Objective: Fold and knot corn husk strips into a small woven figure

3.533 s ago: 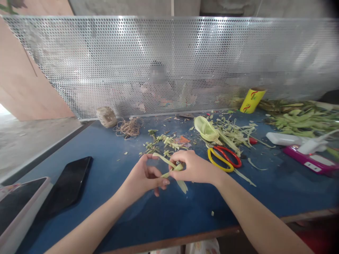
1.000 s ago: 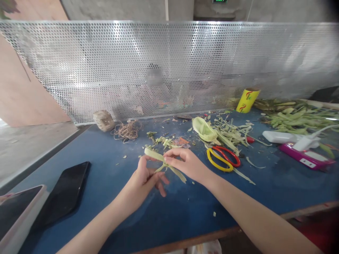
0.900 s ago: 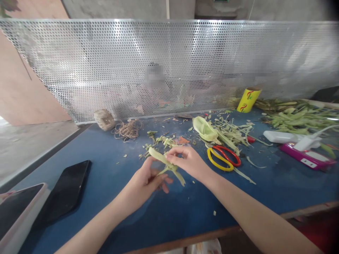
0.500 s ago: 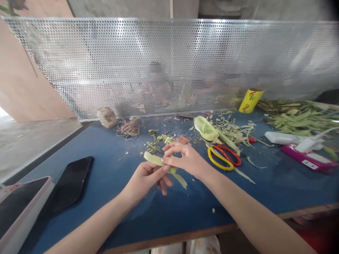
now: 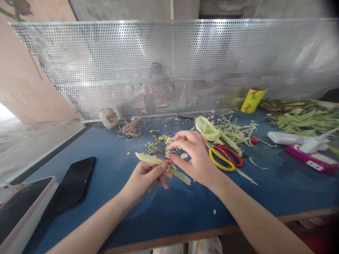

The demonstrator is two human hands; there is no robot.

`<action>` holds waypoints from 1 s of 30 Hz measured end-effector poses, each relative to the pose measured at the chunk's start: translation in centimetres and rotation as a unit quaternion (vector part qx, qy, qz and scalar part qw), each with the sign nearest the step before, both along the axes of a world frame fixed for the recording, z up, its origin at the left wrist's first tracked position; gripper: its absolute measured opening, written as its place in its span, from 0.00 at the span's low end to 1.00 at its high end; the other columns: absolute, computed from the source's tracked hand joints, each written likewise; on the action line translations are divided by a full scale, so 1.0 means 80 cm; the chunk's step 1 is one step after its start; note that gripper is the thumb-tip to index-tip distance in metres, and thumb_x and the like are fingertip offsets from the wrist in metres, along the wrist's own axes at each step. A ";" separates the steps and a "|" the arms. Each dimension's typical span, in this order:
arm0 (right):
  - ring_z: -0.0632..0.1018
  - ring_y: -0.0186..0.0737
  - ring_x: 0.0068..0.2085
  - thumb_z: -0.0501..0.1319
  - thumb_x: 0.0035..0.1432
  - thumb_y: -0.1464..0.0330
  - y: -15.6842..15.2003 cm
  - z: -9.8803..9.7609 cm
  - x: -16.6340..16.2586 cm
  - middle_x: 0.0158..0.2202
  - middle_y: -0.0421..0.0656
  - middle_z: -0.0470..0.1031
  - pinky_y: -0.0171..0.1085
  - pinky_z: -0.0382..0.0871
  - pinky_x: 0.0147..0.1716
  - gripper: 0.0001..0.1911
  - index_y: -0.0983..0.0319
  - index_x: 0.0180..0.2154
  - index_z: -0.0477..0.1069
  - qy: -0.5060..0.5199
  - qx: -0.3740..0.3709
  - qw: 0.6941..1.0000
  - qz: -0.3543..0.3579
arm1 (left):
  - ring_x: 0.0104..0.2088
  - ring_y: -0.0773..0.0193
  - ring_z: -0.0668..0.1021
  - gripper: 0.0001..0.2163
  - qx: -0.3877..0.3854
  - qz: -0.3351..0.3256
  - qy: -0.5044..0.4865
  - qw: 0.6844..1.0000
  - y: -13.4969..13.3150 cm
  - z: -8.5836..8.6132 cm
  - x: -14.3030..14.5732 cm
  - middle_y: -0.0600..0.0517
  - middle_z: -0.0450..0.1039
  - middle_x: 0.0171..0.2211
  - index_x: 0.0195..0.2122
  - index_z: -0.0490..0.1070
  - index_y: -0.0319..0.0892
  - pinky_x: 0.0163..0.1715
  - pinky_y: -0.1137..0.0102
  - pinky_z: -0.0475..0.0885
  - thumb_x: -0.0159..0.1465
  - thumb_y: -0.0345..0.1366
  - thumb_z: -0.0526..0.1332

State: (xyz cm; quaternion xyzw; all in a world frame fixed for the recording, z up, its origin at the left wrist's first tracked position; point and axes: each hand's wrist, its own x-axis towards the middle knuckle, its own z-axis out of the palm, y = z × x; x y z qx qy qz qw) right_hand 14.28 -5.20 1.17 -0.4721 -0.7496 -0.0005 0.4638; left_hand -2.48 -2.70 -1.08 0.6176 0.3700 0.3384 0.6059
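Plainly, the strip of pale green leaf (image 5: 172,168) is held in the air above the blue surface (image 5: 127,225), between its near and far edges, with a small knotted or folded part around its middle. Its long axis runs mostly sideways with a slight slant: the broader end points toward the left edge and a little toward the far side, while the other end points to the right and a little toward the near edge. The left hand (image 5: 147,176) is clamped on the strip, thumb above and fingers beneath, just beside the knotted part; the broad end sticks out past the knuckles, and the other end reaches beyond the fingertips, beneath the right hand (image 5: 194,158). A thin green tip also shows under the left hand. The right hand's thumb and fingers stand apart; its thumb tip is just beside the strip, and whether they touch I cannot tell. Half a second ago that hand was pinching the strip next to the left thumb; now it has lifted and spread, and more of the broad end shows toward the left edge. The scissors (image 5: 230,163) lie to its right, unmoved, and small green pieces (image 5: 159,141) lie farther toward the far edge.
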 end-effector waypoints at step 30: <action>0.70 0.37 0.31 0.48 0.59 0.73 -0.002 -0.004 0.004 0.28 0.41 0.70 0.37 0.54 0.31 0.08 0.62 0.32 0.64 -0.317 -0.034 0.945 0.076 | 0.24 0.61 0.79 0.09 0.020 0.150 -0.065 0.986 0.008 0.005 -0.005 0.50 0.78 0.26 0.32 0.71 0.38 0.11 0.78 0.65 0.52 0.35 0.65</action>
